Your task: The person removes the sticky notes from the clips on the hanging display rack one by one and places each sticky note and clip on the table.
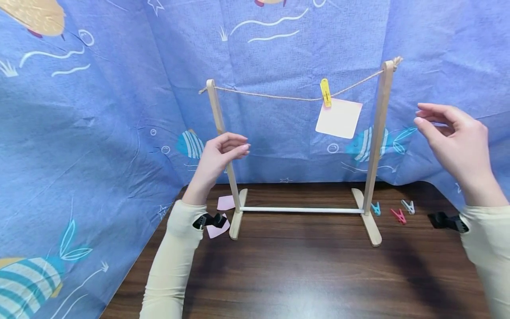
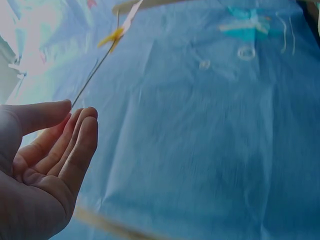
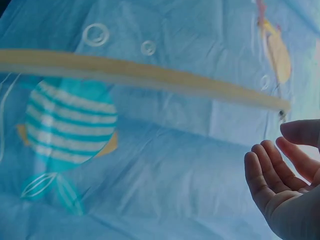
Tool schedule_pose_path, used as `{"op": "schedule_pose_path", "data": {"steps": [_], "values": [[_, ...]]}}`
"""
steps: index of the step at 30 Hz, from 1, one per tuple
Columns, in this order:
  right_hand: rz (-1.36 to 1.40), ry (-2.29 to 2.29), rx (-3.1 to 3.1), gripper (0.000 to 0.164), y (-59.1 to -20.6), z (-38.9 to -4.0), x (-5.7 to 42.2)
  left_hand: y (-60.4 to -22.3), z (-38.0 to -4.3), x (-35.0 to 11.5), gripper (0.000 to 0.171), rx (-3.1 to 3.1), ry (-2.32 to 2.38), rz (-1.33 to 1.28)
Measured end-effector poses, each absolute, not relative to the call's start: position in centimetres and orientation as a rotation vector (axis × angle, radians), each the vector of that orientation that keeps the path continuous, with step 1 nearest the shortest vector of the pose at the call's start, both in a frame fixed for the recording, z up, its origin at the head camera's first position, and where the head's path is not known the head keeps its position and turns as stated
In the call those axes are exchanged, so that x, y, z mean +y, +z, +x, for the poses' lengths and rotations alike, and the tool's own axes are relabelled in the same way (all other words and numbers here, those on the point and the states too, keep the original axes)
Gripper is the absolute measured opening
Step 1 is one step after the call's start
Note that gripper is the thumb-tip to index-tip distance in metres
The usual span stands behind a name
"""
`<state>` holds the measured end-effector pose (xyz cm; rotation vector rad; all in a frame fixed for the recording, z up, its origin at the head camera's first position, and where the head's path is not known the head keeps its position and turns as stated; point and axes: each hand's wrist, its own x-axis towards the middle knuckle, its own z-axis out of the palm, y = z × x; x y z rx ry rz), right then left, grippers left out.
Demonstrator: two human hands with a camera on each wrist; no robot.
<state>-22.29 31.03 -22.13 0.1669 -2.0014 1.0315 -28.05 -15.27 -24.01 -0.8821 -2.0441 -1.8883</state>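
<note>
In the head view a pale square sheet of paper [image 1: 338, 118] hangs tilted from a rope [image 1: 271, 95] by a yellow clothespin [image 1: 326, 93]. The rope runs between the posts of a wooden stand [image 1: 378, 146] and sags to the pin. My left hand [image 1: 223, 153] is raised near the left post, overlapping its edge in this view, fingers loosely bent and holding nothing. Outside the right post my right hand [image 1: 458, 137] hovers with thumb and fingers apart. Both wrist views show bare palms, the left hand [image 2: 55, 160] and the right hand [image 3: 285, 180] alike.
Two pink paper pieces [image 1: 226, 203] lie by the stand's left foot. Beyond the right foot are a blue clothespin [image 1: 376, 208], a red clothespin [image 1: 398, 216] and a white clothespin [image 1: 408, 206]. A blue fish-print cloth [image 1: 271, 146] hangs behind the dark wooden table [image 1: 303, 270].
</note>
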Motion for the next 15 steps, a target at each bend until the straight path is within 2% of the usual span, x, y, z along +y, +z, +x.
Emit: {"op": "schedule_pose_path", "data": {"steps": [15], "values": [[0.287,1.001,-1.948,0.03,-19.0,-22.2,27.2,-22.3,-29.3,-5.4,0.024,-2.166,-1.849,-1.023]]}}
